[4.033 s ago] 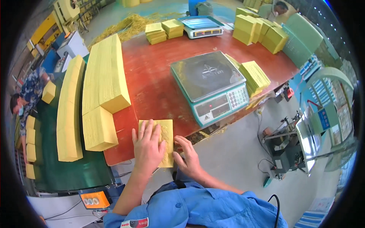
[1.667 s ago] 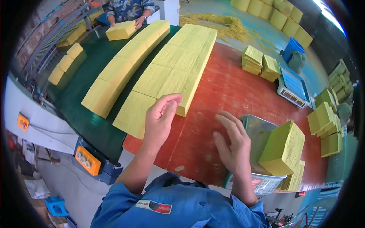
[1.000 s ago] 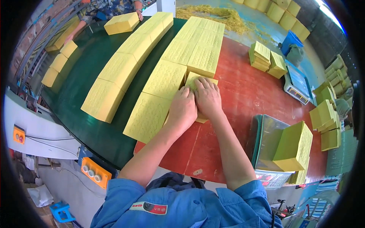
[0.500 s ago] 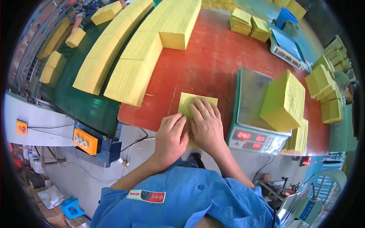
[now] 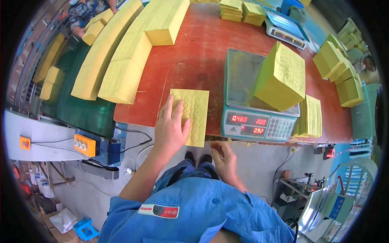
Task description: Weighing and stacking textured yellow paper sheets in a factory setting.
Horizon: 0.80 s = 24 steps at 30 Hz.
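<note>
My left hand (image 5: 172, 127) lies with its fingers spread on the left part of a yellow paper sheet (image 5: 197, 121) embossed with rows of round coin-like shapes. The sheet rests on the red table (image 5: 174, 73), its near end reaching past the front edge. Whether it is one sheet or a thin stack, I cannot tell. Just below that edge, apart from the sheet, my right hand (image 5: 225, 160) hangs with loosely bent fingers and nothing visible in them. Right of the sheet is a digital scale (image 5: 243, 97) with lit red digits, carrying a thick block of yellow paper (image 5: 279, 77).
A yellow stack (image 5: 310, 117) stands right of the scale. Long rows of yellow paper blocks (image 5: 123, 77) line the left, beside a green conveyor belt (image 5: 73, 109). An orange button box (image 5: 84, 145) sits near it. A second scale (image 5: 285, 30) stands farther back. Another person's sleeve (image 5: 81, 18) shows far left.
My right hand has left the paper and dropped back below the table edge. My left hand has moved left and flattened out, uncovering more of the sheet. The view has shifted.
</note>
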### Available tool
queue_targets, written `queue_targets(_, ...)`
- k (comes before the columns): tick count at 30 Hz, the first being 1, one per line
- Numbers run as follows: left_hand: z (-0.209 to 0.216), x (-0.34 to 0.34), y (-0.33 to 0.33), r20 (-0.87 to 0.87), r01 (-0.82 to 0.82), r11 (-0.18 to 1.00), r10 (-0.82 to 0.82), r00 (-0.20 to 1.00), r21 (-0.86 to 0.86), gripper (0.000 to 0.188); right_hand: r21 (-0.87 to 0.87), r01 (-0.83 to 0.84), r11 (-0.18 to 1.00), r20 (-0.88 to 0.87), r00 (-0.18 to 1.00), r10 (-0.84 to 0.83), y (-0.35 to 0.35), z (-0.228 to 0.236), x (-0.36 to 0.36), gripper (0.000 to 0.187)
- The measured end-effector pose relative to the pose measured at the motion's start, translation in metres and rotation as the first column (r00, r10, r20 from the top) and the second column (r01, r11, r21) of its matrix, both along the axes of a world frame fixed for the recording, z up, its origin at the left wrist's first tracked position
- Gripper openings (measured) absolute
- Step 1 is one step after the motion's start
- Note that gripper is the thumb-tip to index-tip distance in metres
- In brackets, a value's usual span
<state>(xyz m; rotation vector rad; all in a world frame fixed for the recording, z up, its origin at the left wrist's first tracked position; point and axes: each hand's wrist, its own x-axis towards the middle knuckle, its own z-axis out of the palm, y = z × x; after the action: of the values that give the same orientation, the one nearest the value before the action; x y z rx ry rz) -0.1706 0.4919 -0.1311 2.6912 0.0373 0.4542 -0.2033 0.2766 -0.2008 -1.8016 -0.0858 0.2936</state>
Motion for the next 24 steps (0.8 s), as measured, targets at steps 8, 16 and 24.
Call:
queue_targets(8, -0.001, -0.029, -0.009, 0.007, 0.117, 0.993, -0.117, 0.993, 0.031, 0.063, 0.569, 0.357, 0.741, -0.551, 0.834, 0.021, 0.025, -0.043, 0.0, 0.038)
queue_targets(16, 0.034, -0.033, 0.025, -0.061, 0.266, 0.941, -0.284, 0.957, -0.208, 0.057, 0.736, 0.309, 0.603, -0.561, 0.777, 0.287, 0.03, -0.009, -0.015, 0.048)
queue_targets(24, 0.152, 0.002, 0.046, 0.129, 0.683, 0.629, -0.693, 0.709, -0.372, 0.063, 0.94, 0.058, 0.335, -0.213, 0.867, 0.45, 0.011, 0.054, -0.005, 0.066)
